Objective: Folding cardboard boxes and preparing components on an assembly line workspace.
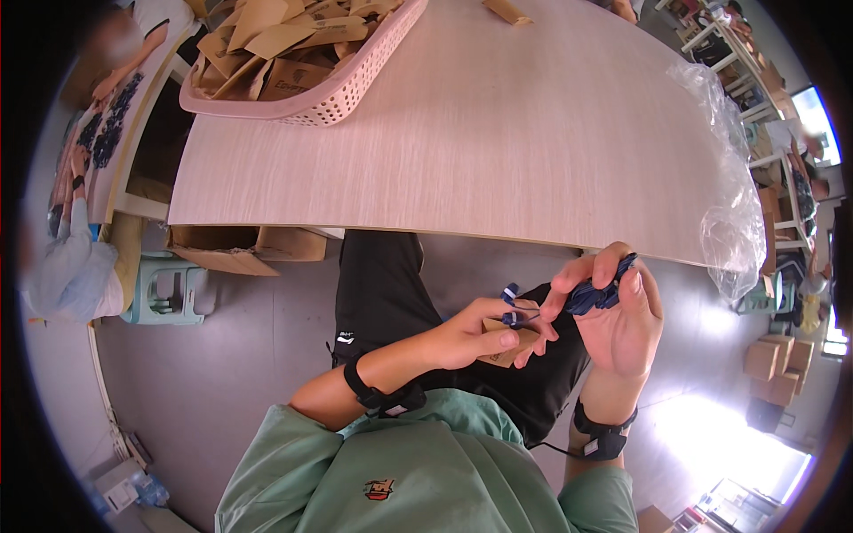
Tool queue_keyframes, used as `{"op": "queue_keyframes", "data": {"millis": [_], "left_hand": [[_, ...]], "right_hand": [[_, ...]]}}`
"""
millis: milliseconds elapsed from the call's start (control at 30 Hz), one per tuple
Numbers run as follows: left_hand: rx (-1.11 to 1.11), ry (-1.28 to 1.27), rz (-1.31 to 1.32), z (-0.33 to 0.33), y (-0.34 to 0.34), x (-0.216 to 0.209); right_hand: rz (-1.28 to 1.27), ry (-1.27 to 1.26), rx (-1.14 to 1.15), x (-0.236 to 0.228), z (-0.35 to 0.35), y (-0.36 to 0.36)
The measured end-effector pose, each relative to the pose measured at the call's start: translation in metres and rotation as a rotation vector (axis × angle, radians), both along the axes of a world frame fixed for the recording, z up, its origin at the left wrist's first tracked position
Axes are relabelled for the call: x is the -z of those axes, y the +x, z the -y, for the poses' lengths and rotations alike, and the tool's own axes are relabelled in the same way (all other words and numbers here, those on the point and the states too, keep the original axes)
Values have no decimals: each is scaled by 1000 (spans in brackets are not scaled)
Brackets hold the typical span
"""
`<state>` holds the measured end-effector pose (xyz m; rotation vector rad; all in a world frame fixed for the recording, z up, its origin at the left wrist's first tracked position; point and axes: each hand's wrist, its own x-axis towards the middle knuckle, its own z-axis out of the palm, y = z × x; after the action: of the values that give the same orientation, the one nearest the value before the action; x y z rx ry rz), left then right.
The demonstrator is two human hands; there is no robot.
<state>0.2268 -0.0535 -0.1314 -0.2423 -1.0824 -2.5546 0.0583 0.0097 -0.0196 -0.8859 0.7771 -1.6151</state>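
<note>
Over my lap, my left hand (pixel 469 336) is closed around a small brown cardboard sleeve (pixel 510 345). Two earbuds with white bands lie at its thumb and fingers. They belong to a pair of dark blue earphones (pixel 590 298), whose cable is bundled in my right hand (pixel 617 329). The right fingers curl round that bundle, raised just beyond the table's near edge. Short wires run from the bundle to the earbuds. How the left fingers grip the sleeve underneath is partly hidden.
A pink perforated basket (pixel 306 108) of brown cardboard sleeves stands at the far left of the table (pixel 498 133). One loose sleeve (pixel 508 11) lies at the back. Clear plastic film (pixel 729 195) hangs over the right edge. An open carton (pixel 240 247) sits below the table. Other people work at both sides.
</note>
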Motion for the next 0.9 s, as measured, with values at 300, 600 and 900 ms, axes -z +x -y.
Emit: {"op": "queue_keyframes", "data": {"millis": [300,600,900], "left_hand": [[-74,93,17,-8,0,-9],[-90,49,59,-4,2,-14],[-94,31,238,1,5,-18]], "right_hand": [[-39,11,-62,-5,-2,-3],[-53,-11,-48,-6,-6,-1],[-187,26,-6,-14,-14,3]]}}
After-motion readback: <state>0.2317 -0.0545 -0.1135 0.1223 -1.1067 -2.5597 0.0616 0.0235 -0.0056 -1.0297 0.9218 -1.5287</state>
